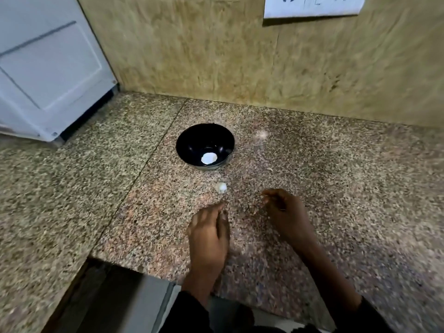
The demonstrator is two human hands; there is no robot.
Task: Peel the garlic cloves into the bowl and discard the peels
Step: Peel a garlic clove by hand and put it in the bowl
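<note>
So your bench (336, 188) was that speckled granite, brown, black and pinkish, with a seam running diagonally from the back edge down toward the front-left. It met a mottled tan wall (192, 49) along the back edge, and there was a white socket plate (312, 6) up on that wall toward the right. At the back-left corner a white appliance (48, 68) sat on the bench, angled a bit. The front edge stepped back on the left, so you could see a grey surface below it.

The black bowl (205, 146) sat roughly mid-bench, closer to the back edge, with one white peeled garlic clove (208, 158) lying in its bottom. Just in front of the bowl, between it and your hands, a small whitish garlic piece (221, 187) lay on the granite; too blurry to tell if it was peeled. A tiny pale peel scrap (269, 169) lay off to the right of the bowl.

Your left hand (209, 236) was palm down near the front edge, fingers mostly straight and reaching toward that whitish piece, not touching it, holding nothing. Your right hand (286, 212) was just beside it, fingers loosely curled with the tips pointing left; I couldn't tell if it had anything pinched in them.
</note>
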